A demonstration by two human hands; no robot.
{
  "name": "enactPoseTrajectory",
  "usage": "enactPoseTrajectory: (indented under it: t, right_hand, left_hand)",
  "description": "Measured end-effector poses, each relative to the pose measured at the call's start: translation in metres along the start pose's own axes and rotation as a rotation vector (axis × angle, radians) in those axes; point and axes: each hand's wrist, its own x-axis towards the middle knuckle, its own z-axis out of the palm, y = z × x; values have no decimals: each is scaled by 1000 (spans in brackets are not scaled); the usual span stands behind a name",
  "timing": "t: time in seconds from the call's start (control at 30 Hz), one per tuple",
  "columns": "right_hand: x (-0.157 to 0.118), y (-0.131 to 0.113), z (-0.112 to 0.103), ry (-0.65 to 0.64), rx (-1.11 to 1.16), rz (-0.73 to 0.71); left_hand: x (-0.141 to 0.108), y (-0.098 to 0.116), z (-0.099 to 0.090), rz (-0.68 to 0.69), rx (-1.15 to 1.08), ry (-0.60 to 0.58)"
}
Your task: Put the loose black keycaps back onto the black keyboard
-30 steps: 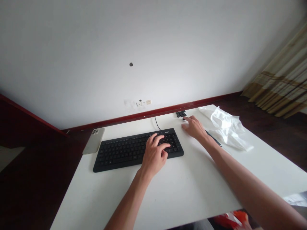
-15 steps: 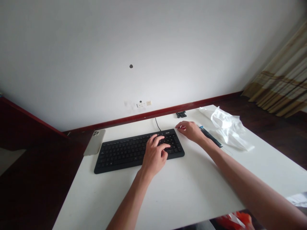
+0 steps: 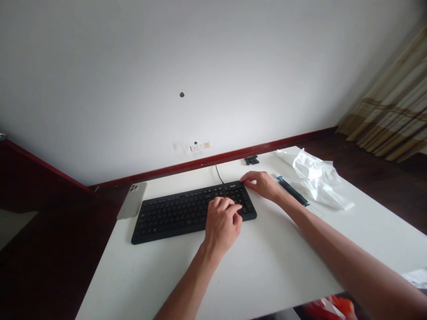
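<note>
Left hand [image 3: 223, 224] loosely curled on right-side keys of black keyboard [image 3: 173, 218]; right hand [image 3: 262, 185] narrow, fingertips [image 3: 244, 176] at keyboard's top right corner, can't tell if pinching anything. Keyboard lies on white worktop [image 3: 187, 275], smartphone [image 3: 132, 200] just left of it.

left hand [image 3: 222, 221] bare | right hand [image 3: 262, 185] bare | nails [image 3: 240, 206] short, it seems
</note>
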Motion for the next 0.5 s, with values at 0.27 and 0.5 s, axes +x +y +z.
enactPoseTrajectory:
  t: [0.27, 0.5]
  right_hand:
    - [0, -3, -10, -6, -3, 27]
    - [-1, 4, -11, -38, -43, 4]
  left_hand:
    - [6, -19, -16, -92, 30, 74]
    - [7, -27, -20, -122, 45, 119]
